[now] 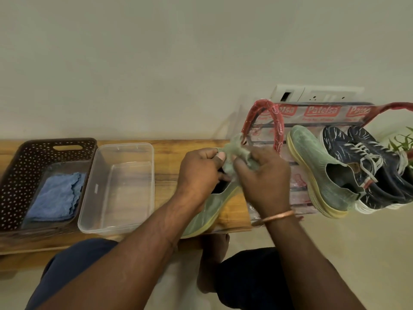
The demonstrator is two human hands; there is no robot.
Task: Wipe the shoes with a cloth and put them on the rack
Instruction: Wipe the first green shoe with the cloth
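Gripping a green knit shoe (pixel 207 211) at its upper edge, both hands met over the wooden bench (pixel 169 157).

- Shoe: pale green woven upper with a fine mesh texture and a thick yellowish sole. It lay below and between the wrists, sole on the bench, with its dark opening showing just under the left hand (pixel 201 173).
- Left hand: knuckles up, fingers curled, thumb pressed onto a bunched bit of green knit.
- Right hand (pixel 263 177): fingers curled and pinching the same bunch from the other side. A copper-coloured bangle (pixel 278 215) sat on that wrist.
- The pinched knit was blurred; I could not tell which part of the shoe it was.

To the right of the right hand:
- A rack (pixel 321 111) with curved red ends, wrapped in clear printed plastic.
- A matching green shoe (pixel 312 162) leaned on it, toe up.
- A pair of navy shoes (pixel 339 148) with white streaks and pale laces stood just beyond it.

To the left of the left hand:
- A clear, smooth rectangular plastic tub (pixel 120 157).
- Farther left, a brown perforated basket (pixel 26 157) held a folded blue cloth (pixel 55 195) with a nubby surface, well apart from both hands.
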